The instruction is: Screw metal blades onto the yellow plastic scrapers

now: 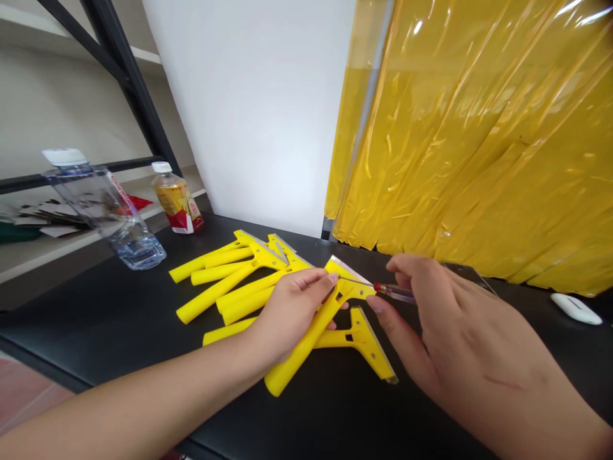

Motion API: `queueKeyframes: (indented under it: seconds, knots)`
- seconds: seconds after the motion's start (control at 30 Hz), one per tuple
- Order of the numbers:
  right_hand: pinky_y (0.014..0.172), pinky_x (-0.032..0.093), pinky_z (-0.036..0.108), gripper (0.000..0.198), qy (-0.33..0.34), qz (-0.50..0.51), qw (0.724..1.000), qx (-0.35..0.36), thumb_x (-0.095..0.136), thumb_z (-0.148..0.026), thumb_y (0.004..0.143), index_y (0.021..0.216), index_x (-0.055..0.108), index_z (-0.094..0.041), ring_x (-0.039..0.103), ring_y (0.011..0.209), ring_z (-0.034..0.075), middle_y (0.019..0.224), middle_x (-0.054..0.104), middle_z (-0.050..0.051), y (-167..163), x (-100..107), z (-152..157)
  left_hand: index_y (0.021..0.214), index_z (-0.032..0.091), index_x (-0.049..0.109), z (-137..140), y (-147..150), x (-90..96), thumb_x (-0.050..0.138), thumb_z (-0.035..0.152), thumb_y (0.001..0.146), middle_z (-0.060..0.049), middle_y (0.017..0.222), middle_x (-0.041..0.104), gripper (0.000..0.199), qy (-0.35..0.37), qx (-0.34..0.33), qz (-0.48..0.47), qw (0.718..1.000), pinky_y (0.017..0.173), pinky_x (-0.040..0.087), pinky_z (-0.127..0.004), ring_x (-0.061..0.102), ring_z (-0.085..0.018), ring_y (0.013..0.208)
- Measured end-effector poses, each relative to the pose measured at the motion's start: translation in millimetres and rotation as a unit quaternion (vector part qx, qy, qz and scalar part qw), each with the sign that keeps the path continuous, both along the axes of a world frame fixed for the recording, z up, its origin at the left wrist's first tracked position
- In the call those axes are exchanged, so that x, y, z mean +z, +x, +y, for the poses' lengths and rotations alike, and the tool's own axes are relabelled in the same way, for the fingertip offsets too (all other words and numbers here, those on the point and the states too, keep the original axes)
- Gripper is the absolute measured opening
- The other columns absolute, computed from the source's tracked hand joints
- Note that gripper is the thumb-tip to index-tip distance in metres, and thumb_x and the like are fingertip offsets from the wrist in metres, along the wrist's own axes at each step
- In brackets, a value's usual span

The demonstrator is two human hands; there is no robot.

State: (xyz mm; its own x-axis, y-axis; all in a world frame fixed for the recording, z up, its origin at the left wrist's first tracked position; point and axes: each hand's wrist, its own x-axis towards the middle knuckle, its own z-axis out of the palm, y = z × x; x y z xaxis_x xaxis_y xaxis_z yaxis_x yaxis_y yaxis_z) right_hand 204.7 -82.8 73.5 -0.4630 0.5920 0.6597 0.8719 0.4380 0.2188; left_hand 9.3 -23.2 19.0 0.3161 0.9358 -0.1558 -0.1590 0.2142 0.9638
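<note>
My left hand (299, 303) is closed around the neck of a yellow scraper (306, 348), whose handle slants down toward me. A metal blade edge runs along the top of its head. In my right hand (445, 319) is a screwdriver (395, 292) with a clear, reddish handle; its thin shaft reaches left across the scraper's head, and the tip is near my left thumb. Another yellow scraper (368, 345) lies beneath the held one, its head to the right. Several more yellow scrapers (215, 294) lie in a loose pile left of my left hand.
On the black table (119, 326) stand a large clear bottle (110, 204) and a smaller bottle with a red and yellow label (177, 201). A white case (576, 308) lies at the right. Yellow film (469, 147) and a white panel (253, 115) rise behind.
</note>
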Motion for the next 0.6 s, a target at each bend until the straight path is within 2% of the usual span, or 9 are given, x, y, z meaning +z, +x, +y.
queueKeyframes:
  seconds: [0.13,0.4,0.5,0.6]
  knots:
    - [0.049,0.033,0.031,0.023,-0.003,0.009,1.000,-0.002,0.047,-0.034,0.107,0.091,0.053,-0.020,0.055,0.049,0.016,0.067,0.055,-0.001,2.0,0.3,1.3,0.093,0.018,0.072,-0.2,0.7,-0.3,0.072,0.046,0.092,-0.007,0.089,0.074,0.028,0.007,-0.003,0.005,1.000,0.058,0.059,-0.024,0.071,-0.019,0.079]
    - [0.047,0.035,0.029,0.023,-0.015,0.012,1.000,-0.004,0.044,-0.037,0.108,0.095,0.052,-0.020,0.058,0.049,0.016,0.070,0.060,0.001,2.2,0.1,1.7,0.093,0.018,0.072,0.8,1.3,-1.8,0.071,0.047,0.092,-0.007,0.088,0.074,0.028,0.010,-0.005,0.012,1.000,0.058,0.059,-0.025,0.072,-0.023,0.085]
    - [0.044,0.029,0.029,0.023,-0.011,0.004,1.000,-0.014,0.043,-0.037,0.108,0.094,0.051,-0.020,0.052,0.042,0.015,0.063,0.056,-0.002,1.7,-0.9,1.4,0.092,0.018,0.071,0.6,1.1,-1.7,0.071,0.047,0.092,-0.007,0.089,0.074,0.028,0.008,-0.004,0.011,1.000,0.057,0.059,-0.025,0.072,-0.022,0.082]
    - [0.045,0.029,0.029,0.023,-0.017,0.003,1.000,-0.011,0.042,-0.037,0.109,0.096,0.051,-0.020,0.052,0.042,0.015,0.063,0.056,-0.002,1.5,-1.1,1.9,0.092,0.018,0.072,0.4,1.0,-1.6,0.070,0.046,0.092,-0.006,0.086,0.073,0.028,0.010,-0.003,0.013,1.000,0.058,0.059,-0.025,0.072,-0.021,0.080]
